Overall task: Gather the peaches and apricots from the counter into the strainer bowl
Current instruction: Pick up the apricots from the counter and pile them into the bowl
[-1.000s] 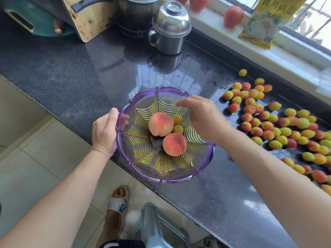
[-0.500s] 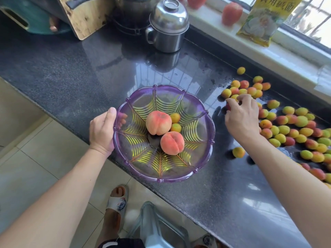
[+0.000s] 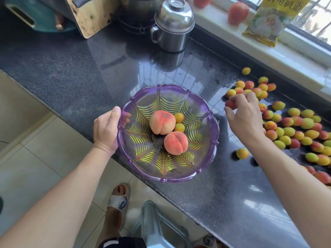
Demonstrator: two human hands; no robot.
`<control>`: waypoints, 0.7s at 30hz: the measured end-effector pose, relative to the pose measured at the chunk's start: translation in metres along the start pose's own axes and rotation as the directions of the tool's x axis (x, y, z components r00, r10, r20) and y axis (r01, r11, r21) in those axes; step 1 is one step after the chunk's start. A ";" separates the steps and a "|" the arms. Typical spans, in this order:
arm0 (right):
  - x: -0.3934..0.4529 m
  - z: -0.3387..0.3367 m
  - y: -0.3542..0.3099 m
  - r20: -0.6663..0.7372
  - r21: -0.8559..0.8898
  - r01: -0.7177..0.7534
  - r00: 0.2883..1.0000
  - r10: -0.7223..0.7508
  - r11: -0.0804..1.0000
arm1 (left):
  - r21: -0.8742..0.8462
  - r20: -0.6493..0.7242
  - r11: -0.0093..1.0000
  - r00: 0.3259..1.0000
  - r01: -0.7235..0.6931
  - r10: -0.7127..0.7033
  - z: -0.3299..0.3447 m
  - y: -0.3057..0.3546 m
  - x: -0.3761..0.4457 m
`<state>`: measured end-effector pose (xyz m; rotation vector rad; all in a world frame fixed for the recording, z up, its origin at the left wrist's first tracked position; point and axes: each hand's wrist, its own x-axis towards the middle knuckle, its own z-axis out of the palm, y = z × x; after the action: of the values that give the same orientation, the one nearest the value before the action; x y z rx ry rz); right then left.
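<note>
The only writing I can read is on the yellow packet point(image 3: 268, 22) leaning on the white windowsill point(image 3: 295, 56), beyond the far right edge of my worktop point(image 3: 71, 68). Large dark green Chinese characters run across its top; the frame's upper edge cuts them off, but they look like 食用碱面. Below them sits a round white picture, and any smaller print there is too fine for me to make out. The slipper point(image 3: 119, 200) on my foot below the worktop's near edge carries a blue pattern, which I cannot read as letters.
</note>
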<state>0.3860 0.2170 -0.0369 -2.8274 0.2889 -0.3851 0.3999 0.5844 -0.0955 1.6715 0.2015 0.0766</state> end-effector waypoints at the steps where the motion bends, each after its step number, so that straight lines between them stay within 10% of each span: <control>1: -0.002 -0.005 -0.006 -0.025 0.070 0.013 1.000 -0.011 0.997 | 0.009 0.000 1.000 1.000 -0.003 0.003 -0.001 0.000 0.000; 7: -0.016 -0.042 -0.051 -0.055 0.400 0.206 0.978 -0.201 0.893 | 0.048 0.002 0.999 1.000 0.000 0.000 -0.002 -0.003 0.002; 11: -0.018 -0.057 -0.071 0.282 0.563 0.040 0.930 -0.238 0.826 | 0.079 0.004 0.997 1.000 -0.010 0.010 -0.003 -0.003 0.001; 21: -0.028 -0.028 -0.077 0.455 0.054 0.539 0.736 -0.502 0.840 | 0.106 0.020 0.994 1.000 -0.014 0.011 -0.004 0.000 -0.001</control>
<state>0.3642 0.2895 0.0050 -2.9234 -0.6200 0.2069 0.3986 0.5886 -0.0951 1.7790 0.1831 0.0599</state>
